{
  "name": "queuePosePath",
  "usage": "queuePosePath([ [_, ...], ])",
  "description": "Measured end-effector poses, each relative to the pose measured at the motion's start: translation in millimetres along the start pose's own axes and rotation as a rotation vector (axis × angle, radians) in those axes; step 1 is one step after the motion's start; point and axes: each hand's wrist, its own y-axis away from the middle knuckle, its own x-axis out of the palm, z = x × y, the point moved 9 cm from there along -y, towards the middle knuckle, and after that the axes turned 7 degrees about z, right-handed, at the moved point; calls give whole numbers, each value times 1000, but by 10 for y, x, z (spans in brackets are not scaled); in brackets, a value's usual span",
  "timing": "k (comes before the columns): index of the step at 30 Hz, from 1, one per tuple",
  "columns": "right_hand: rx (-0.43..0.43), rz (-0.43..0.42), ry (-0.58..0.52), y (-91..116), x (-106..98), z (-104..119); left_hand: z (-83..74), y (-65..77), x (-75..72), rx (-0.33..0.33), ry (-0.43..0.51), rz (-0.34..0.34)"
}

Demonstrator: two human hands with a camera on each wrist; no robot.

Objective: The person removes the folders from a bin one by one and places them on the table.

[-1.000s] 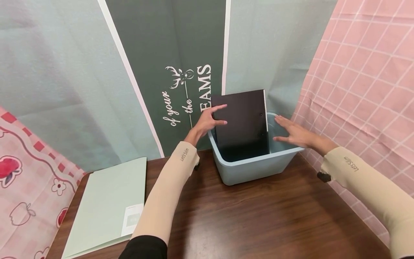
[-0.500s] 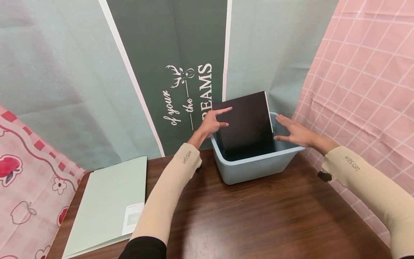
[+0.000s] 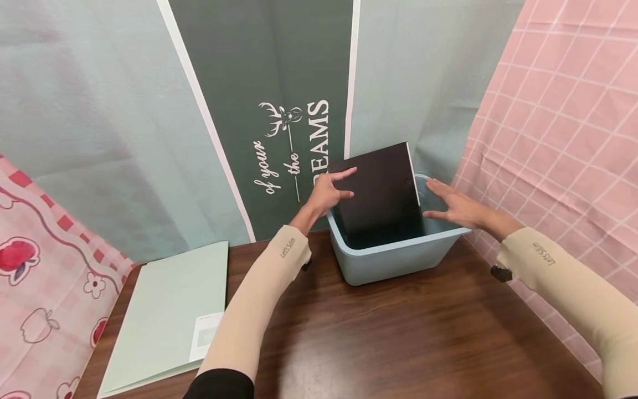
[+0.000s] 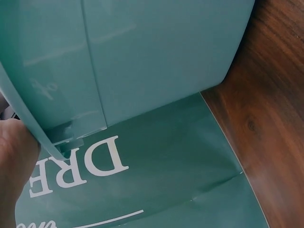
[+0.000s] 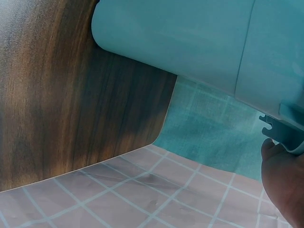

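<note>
A black, flat, folder-like item [image 3: 379,194] with a pale right edge stands tilted in the light blue plastic bin [image 3: 394,263], its top well above the rim. My left hand [image 3: 326,191] is at the item's left side, with index finger and thumb extended and spread in front of it. Whether the other fingers touch the item or the rim is hidden. On the right, my right hand [image 3: 456,208] is over the bin's right end, thumb and fingers spread, apart from the black item. In the wrist views, each hand shows only partly beside the bin's rim.
A pale green folder [image 3: 169,316] with a white label [image 3: 204,335] lies on the brown wooden table [image 3: 389,338] to the left. Behind the bin hangs a green and grey cloth [image 3: 269,61]. Pink patterned cloths close off both sides, the gridded one [image 3: 563,127] beside the bin.
The black item has tipped and sunk slightly, its top edge now slanting down to the left. My left hand has moved slightly right and down; the right hand stays nearly still.
</note>
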Motion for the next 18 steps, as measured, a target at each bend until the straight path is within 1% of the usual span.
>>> queuePosePath([
  [7, 1, 2, -9, 1, 16, -16, -11, 57, 7, 2, 32, -36],
  [13, 6, 7, -5, -14, 15, -32, -92, 109, -13, 31, 49, -63],
  [18, -1, 6, -9, -18, 8, -20, -131, 154, -61, 34, 45, -86],
])
